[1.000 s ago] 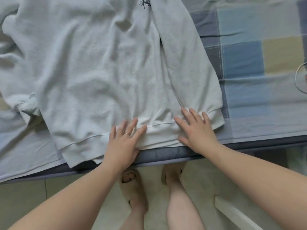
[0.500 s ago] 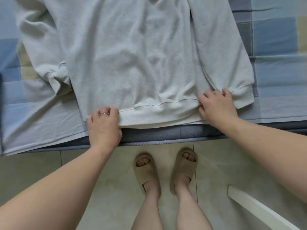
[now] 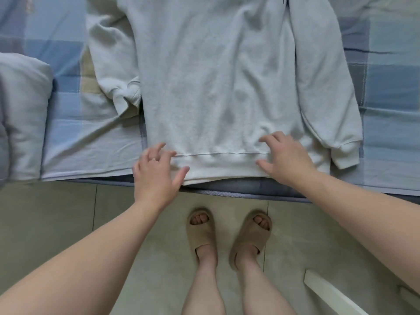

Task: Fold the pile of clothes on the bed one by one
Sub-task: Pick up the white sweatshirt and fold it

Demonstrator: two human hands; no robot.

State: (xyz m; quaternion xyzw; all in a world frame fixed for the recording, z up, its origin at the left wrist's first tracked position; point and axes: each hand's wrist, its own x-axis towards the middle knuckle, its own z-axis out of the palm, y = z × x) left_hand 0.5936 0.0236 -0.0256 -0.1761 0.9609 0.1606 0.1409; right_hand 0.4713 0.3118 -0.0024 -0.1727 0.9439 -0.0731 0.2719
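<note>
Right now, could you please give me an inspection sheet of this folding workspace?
Surface: bed with a blue, grey and beige check cover.
Job's things: one pale sweatshirt spread flat, hem at the near edge; bunched sleeve on the left, straight sleeve on the right.
Clutter: grey pillow on the left.
Grippers: left hand and right hand open at the hem's ends, gripping nothing.
Cables: nothing seen.
Surroundings: tiled floor, beige slippers on the feet, a white object lower right.

Both forearms bare, no sleeves in sight; a thin gold ring (image 3: 154, 159) on the left hand (image 3: 156, 176). Nearer, bare legs in beige slide sandals (image 3: 201, 233) — chunky, open-toed, matte.
</note>
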